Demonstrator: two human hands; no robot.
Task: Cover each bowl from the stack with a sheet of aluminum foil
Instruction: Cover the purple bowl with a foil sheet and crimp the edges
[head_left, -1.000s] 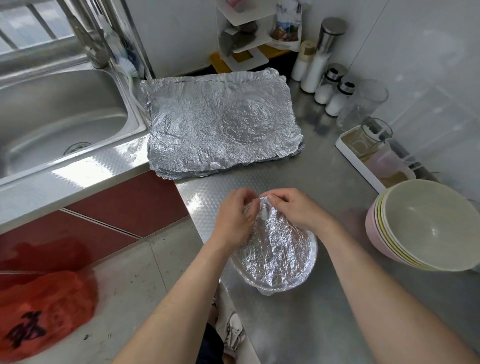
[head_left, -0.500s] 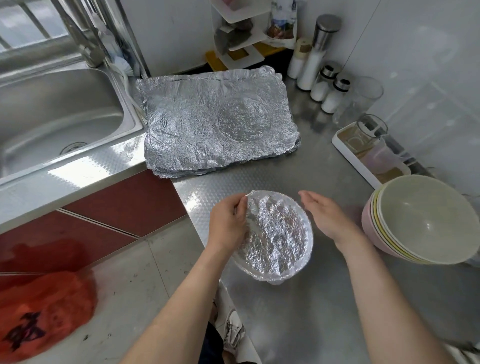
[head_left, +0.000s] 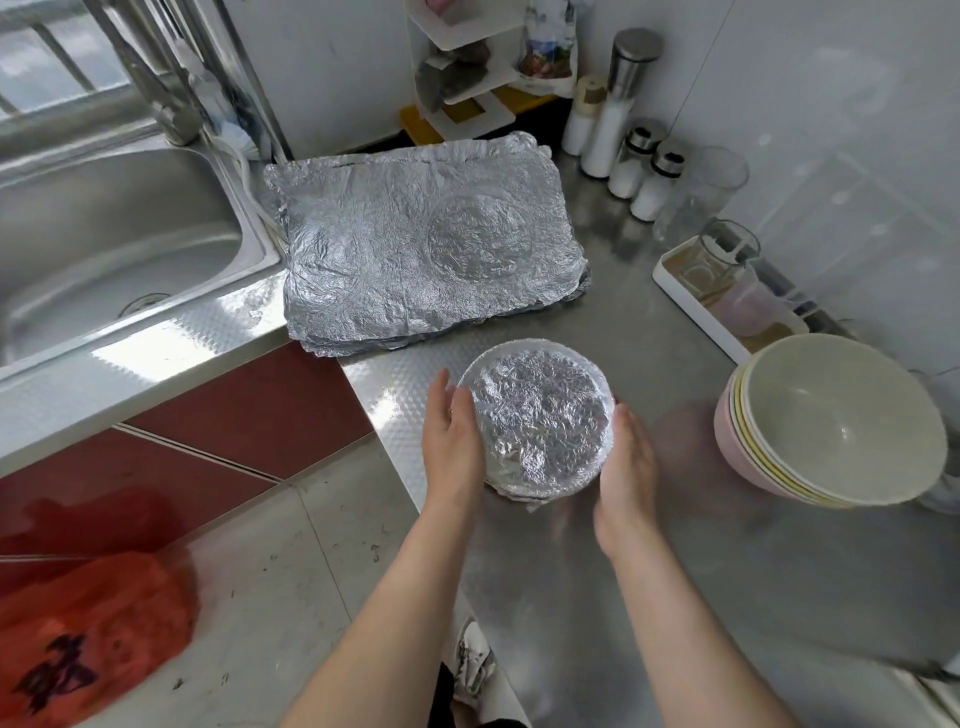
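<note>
My left hand (head_left: 452, 434) and right hand (head_left: 626, 465) flank the foil-covered bowl (head_left: 540, 421), fingers straight against its sides, on the steel counter (head_left: 649, 613). Foil sheets (head_left: 426, 244) behind; stacked bowls (head_left: 831, 421) right.

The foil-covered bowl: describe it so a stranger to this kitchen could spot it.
On the steel counter right of the sink, look just nearer than the flat foil sheets. The bowl sits between the left hand and right hand. Unlike the open stacked bowls to its right, crinkled foil covers its top.

The top bowl (head_left: 841, 421) hides most of the lower bowls (head_left: 724, 436).
</note>
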